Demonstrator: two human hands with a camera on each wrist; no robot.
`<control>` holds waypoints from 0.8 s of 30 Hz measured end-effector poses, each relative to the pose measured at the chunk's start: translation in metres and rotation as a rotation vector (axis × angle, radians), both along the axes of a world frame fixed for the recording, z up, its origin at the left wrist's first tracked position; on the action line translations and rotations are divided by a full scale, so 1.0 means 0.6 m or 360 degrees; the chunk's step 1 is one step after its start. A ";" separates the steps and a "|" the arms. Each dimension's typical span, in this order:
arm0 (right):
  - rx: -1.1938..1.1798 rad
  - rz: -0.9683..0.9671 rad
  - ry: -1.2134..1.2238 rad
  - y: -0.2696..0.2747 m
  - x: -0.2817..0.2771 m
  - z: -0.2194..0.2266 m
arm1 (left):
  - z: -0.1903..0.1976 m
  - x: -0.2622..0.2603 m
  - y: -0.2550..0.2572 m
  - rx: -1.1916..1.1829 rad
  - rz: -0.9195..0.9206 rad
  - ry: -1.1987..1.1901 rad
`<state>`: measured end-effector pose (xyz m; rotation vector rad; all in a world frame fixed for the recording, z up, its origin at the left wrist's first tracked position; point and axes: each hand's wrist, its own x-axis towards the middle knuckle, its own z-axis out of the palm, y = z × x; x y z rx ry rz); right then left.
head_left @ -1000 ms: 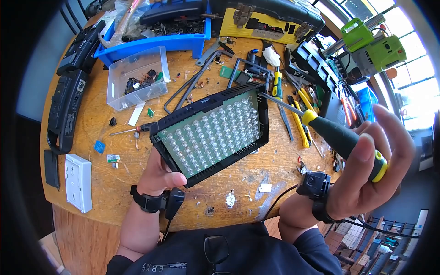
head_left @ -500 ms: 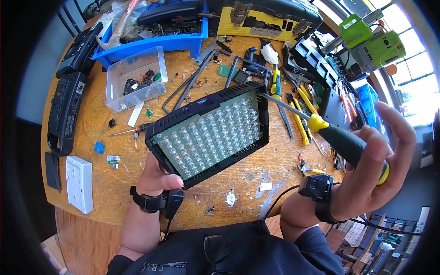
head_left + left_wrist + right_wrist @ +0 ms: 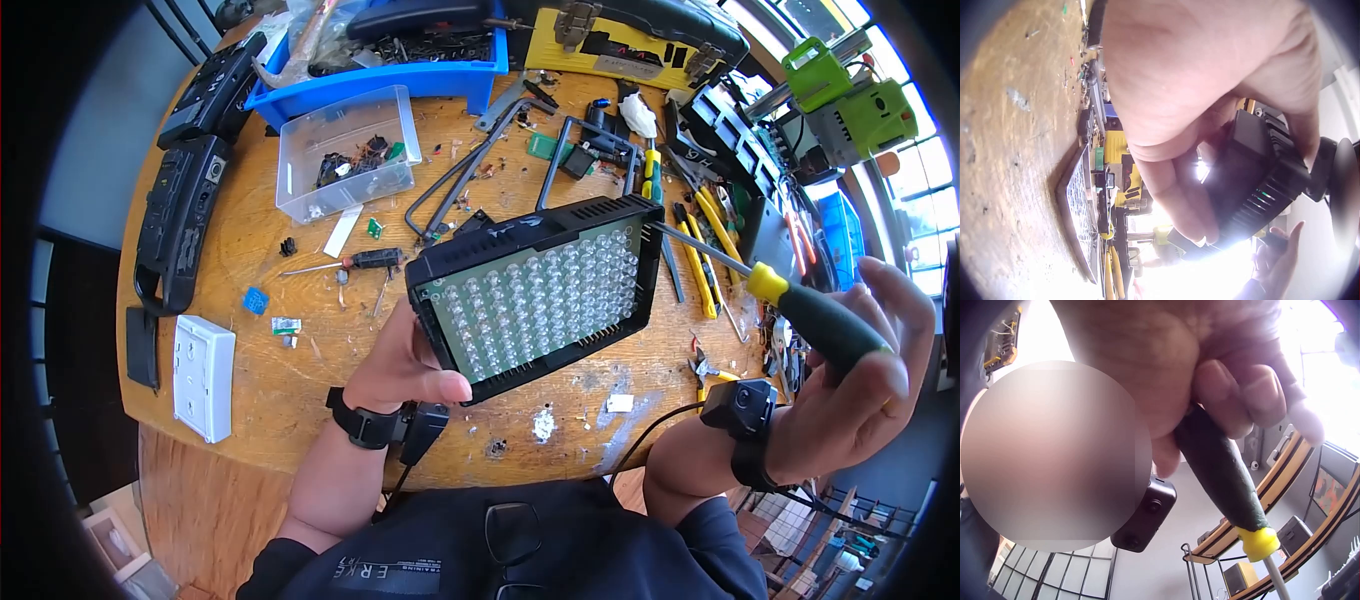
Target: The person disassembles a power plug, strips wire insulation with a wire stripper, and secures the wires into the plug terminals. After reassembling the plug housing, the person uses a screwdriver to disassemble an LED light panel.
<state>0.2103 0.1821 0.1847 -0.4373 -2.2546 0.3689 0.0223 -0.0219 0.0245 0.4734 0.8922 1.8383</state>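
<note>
The left hand (image 3: 410, 358) grips a black rectangular housing (image 3: 530, 232) by its left end, thumb at the lower corner. Inside the housing lies a green board with rows of clear LEDs (image 3: 540, 300), facing up toward the head view. The right hand (image 3: 860, 380) holds a screwdriver (image 3: 825, 318) with a dark green and yellow handle, its shaft reaching the housing's upper right corner. In the right wrist view, fingers curl round the handle (image 3: 1222, 469). The left wrist view shows the left hand (image 3: 1210, 81) round the vented black housing (image 3: 1254, 175).
Behind the housing are a clear bin (image 3: 350, 165), a blue bin (image 3: 390, 88) and a yellow and black toolbox (image 3: 620, 50). A small screwdriver (image 3: 372, 259) and white plate (image 3: 203, 378) lie left. Pliers, cutters and a green drill (image 3: 860, 120) stand or lie right.
The head view has shifted, so the bench and both hands appear further right. The housing looks slightly less tilted. The screwdriver's tip remains at the same corner, with the right hand still round the handle.
</note>
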 end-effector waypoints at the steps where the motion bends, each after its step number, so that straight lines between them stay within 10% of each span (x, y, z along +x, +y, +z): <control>1: 0.0115 -0.0273 0.0010 -0.006 -0.004 -0.003 | 0.000 0.000 0.001 -0.0005 0.0003 -0.0001; 24: 0.0109 -0.0375 0.0299 -0.032 -0.067 -0.002 | -0.002 -0.002 -0.005 -0.0018 0.0105 -0.0012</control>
